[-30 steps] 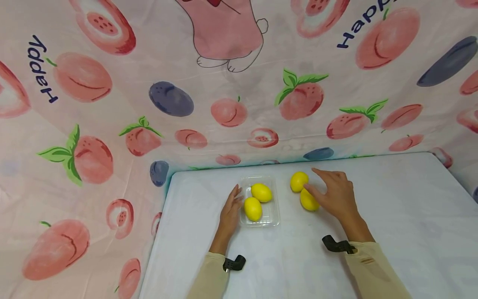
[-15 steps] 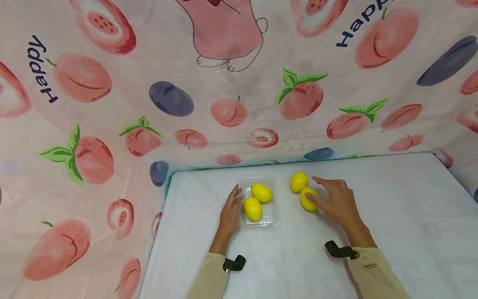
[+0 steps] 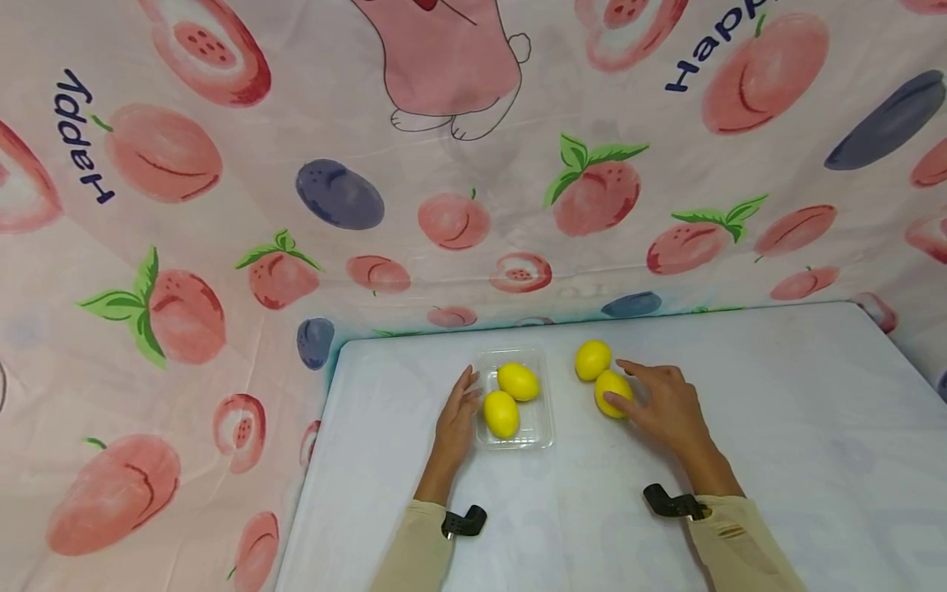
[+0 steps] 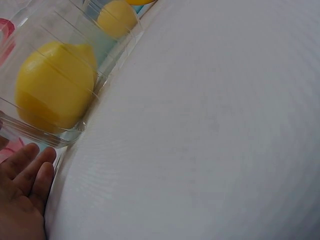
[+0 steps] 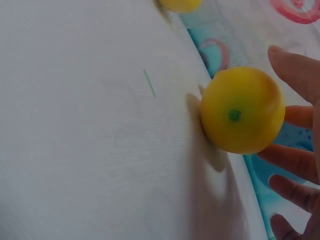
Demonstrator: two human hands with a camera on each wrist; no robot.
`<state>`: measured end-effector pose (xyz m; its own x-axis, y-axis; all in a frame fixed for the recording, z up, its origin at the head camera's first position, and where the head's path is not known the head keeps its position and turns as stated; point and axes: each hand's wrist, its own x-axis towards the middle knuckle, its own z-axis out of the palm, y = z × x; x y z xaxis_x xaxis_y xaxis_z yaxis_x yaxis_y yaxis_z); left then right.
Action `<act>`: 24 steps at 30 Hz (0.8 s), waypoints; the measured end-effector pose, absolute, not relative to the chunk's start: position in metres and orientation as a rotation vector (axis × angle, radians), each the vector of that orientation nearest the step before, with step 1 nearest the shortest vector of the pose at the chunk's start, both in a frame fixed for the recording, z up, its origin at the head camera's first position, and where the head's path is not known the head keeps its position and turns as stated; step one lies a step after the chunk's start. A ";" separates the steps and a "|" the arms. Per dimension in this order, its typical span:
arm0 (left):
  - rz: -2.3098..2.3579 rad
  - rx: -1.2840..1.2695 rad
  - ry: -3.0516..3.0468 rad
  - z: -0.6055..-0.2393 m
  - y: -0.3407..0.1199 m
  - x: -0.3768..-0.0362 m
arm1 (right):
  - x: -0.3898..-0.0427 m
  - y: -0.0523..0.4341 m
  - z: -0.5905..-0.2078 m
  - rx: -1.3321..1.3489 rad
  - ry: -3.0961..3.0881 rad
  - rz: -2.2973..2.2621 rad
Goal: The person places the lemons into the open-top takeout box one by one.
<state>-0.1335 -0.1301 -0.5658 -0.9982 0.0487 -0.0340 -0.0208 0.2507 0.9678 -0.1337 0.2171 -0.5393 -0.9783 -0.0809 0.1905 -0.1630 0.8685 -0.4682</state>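
A clear plastic container (image 3: 546,423) on the white table holds two yellow lemons, a nearer one (image 3: 501,413) and a farther one (image 3: 518,381). My left hand (image 3: 454,427) rests beside its left wall, fingers extended; in the left wrist view the fingertips (image 4: 47,155) are right at the container's lower edge. To the right of the container two more lemons lie together, the far lemon (image 3: 593,360) and the near lemon (image 3: 610,386). Around the near one my right hand (image 3: 672,415) spreads thumb and fingers. In the right wrist view the thumb (image 5: 295,72) stands apart from this lemon (image 5: 240,107).
The white table (image 3: 799,427) extends to both sides and toward me. Behind it and at the left hangs a pink fruit-print cloth (image 3: 399,181). A black wrist camera (image 3: 464,520) sits on the left wrist, another black camera (image 3: 669,500) on the right.
My right hand has moved down from above the two loose lemons to the near one, thumb now over its lower part. My left hand, the container and the lemons have stayed put.
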 end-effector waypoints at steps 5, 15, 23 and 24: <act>1.888 0.030 2.442 -0.566 -0.130 -0.134 | -0.132 0.216 -0.542 0.199 -2.866 0.741; 1.885 0.032 2.447 -0.563 -0.130 -0.133 | -0.130 0.215 -0.544 0.208 -2.871 0.773; 1.884 0.031 2.444 -0.564 -0.130 -0.133 | -0.128 0.212 -0.546 0.224 -2.873 0.769; 1.882 0.031 2.446 -0.564 -0.130 -0.133 | -0.128 0.212 -0.546 0.229 -2.867 0.772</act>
